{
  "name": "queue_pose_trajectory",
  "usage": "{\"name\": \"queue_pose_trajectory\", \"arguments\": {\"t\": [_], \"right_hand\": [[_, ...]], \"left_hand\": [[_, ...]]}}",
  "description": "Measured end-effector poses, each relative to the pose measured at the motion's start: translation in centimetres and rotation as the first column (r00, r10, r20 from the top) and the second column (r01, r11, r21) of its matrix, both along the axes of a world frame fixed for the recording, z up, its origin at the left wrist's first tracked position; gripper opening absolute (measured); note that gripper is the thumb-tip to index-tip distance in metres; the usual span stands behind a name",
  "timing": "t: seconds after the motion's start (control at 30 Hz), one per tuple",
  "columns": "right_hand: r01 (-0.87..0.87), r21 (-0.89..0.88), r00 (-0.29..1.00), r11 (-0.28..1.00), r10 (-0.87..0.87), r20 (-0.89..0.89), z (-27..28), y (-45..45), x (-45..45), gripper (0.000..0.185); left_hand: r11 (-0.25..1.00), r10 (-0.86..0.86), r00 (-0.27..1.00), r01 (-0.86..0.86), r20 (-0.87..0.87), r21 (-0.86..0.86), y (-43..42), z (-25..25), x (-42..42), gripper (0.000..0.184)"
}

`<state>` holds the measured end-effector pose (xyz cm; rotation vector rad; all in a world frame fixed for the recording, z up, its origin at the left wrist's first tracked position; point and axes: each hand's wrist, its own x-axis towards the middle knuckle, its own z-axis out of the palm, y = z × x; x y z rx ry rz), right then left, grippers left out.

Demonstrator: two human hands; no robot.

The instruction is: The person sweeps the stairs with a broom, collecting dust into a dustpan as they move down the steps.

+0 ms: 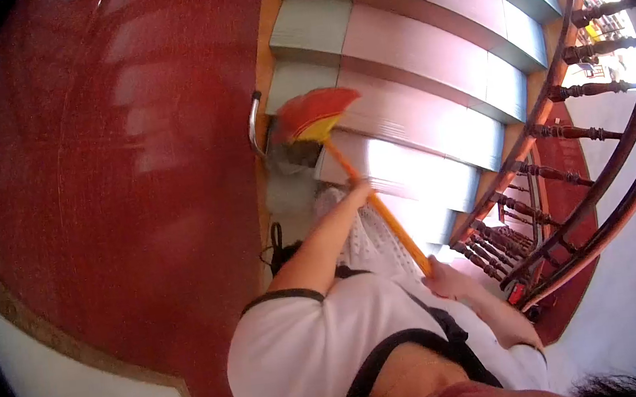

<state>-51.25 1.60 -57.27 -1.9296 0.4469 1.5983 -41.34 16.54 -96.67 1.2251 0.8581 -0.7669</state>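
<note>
A broom (322, 113) with red and yellow bristles and an orange handle (396, 229) slants across the stairs. My left hand (361, 191) is closed around the handle's middle. Lower down, my right hand (443, 277) grips its top end. The broom head is over a stair at the red wall side, slightly blurred. Beside and partly behind it is a greyish, see-through-looking thing (286, 159), too blurred to name. A curved metal bar with a dark tip (254, 123) stands next to that, against the wall side.
Pink and pale green stairs (411, 54) fill the middle. On the left rises a glossy dark red wall panel (134, 164). A dark wooden banister (625, 140) with turned balusters curves along the right, with a lower level visible through it. A dark looped strap (276, 238) hangs near my left arm.
</note>
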Motion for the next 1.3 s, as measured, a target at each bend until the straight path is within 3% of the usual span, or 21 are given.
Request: {"name": "queue_pose_trajectory", "arguments": {"t": [0.03,0.13,0.17,0.23,0.3,0.33,0.4,0.47,0.57,0.63,0.77,0.8,0.83,0.9,1.03,1.1,1.13,1.2,1.23,1.27,1.3], "right_hand": [[-0.104,0.074,0.994,0.992,0.103,0.026,-1.9,1.0,2.8,0.035],[-0.384,0.065,0.923,0.921,0.381,0.056,-3.1,3.9,12.0,0.043],[-0.578,-0.126,0.738,0.806,0.582,0.341,-3.0,3.1,13.3,0.037],[-0.556,-0.117,0.799,0.823,0.568,0.198,0.2,0.9,18.3,0.047],[-0.599,-0.165,0.688,0.783,0.609,0.395,-0.5,-4.7,19.9,0.044],[-0.54,-0.159,0.749,0.826,0.558,0.358,1.0,-5.3,21.8,0.045],[-0.473,-0.191,0.835,0.86,0.506,0.214,5.7,-2.9,27.9,0.048],[-0.479,-0.214,0.857,0.852,0.506,0.099,6.0,-0.8,29.9,0.05],[-0.448,-0.151,0.881,0.881,0.464,0.096,4.0,-2.1,28.1,0.057],[-0.624,-0.277,0.726,0.731,0.673,0.143,5.3,-2.2,23.9,0.05],[-0.509,-0.125,0.781,0.852,0.518,0.35,11.7,-2.5,21.6,0.042],[-0.668,-0.169,0.483,0.724,0.595,0.642,10.0,-2.4,21.4,0.038],[-0.658,-0.167,0.487,0.734,0.584,0.649,7.7,-1.8,21.9,0.038],[-0.532,-0.205,0.809,0.822,0.564,0.165,4.5,-0.9,23.8,0.035],[-0.452,-0.159,0.814,0.878,0.479,0.328,4.6,-3.9,17.3,0.032],[-0.423,-0.193,0.797,0.885,0.465,0.385,8.5,-4.8,15.4,0.028],[-0.409,-0.191,0.8,0.892,0.451,0.395,9.4,-5.0,15.3,0.028],[-0.474,-0.221,0.724,0.852,0.52,0.453,10.0,-4.6,15.1,0.032],[-0.545,-0.207,0.676,0.812,0.572,0.463,8.6,-3.8,16.1,0.032],[-0.514,-0.317,0.727,0.797,0.601,0.333,6.8,-1.6,17.2,0.031],[-0.602,-0.237,0.708,0.762,0.647,0.282,4.1,-1.1,18.4,0.033]], "left_hand": [[0.991,0.111,0.994,-0.11,0.014,-0.081,2.9,-5.2,0.2,0.019],[0.884,0.361,0.923,-0.385,-0.136,-0.266,7.9,0.2,6.2,0.018],[0.862,0.388,0.913,-0.407,-0.124,-0.302,7.5,2.0,8.2,0.018],[0.866,0.395,0.919,-0.378,-0.016,-0.329,5.1,7.3,12.0,0.018],[0.795,0.416,0.908,-0.385,-0.039,-0.469,2.3,8.0,15.9,0.017],[0.925,0.295,0.902,-0.188,0.315,-0.33,1.2,6.2,17.9,0.019],[0.992,0.104,0.785,-0.039,0.611,-0.119,1.4,7.1,21.6,0.022],[0.739,0.583,0.812,-0.544,-0.027,-0.398,3.7,13.8,24.1,0.025],[0.828,0.436,0.896,-0.437,-0.089,-0.352,-0.1,8.6,20.8,0.024],[0.888,0.276,0.953,-0.302,-0.125,-0.346,-2.6,6.8,19.6,0.024],[0.815,0.426,0.905,-0.392,-0.017,-0.426,0.2,20.9,17.0,0.022],[0.825,0.453,0.889,-0.387,0.071,-0.412,1.3,21.4,16.6,0.021],[0.833,0.441,0.894,-0.374,0.08,-0.408,2.3,19.7,16.8,0.021],[0.826,0.482,0.876,-0.456,-0.003,-0.331,2.3,13.8,18.9,0.022],[0.851,0.184,0.983,-0.164,-0.01,-0.498,-1.5,12.6,16.5,0.023],[0.81,0.433,0.896,-0.436,-0.101,-0.392,-3.1,20.2,13.7,0.018],[0.911,0.354,0.885,-0.253,0.302,-0.325,-3.2,18.5,11.5,0.018],[0.981,0.175,0.74,-0.077,0.65,-0.177,-1.1,17.2,10.3,0.017],[0.792,0.528,0.812,-0.365,0.249,-0.489,0.9,18.0,11.3,0.024],[0.453,0.68,0.686,-0.67,-0.259,-0.588,1.6,18.3,12.5,0.031],[0.461,0.666,0.697,-0.664,-0.265,-0.588,1.2,17.9,13.3,0.031]]}}
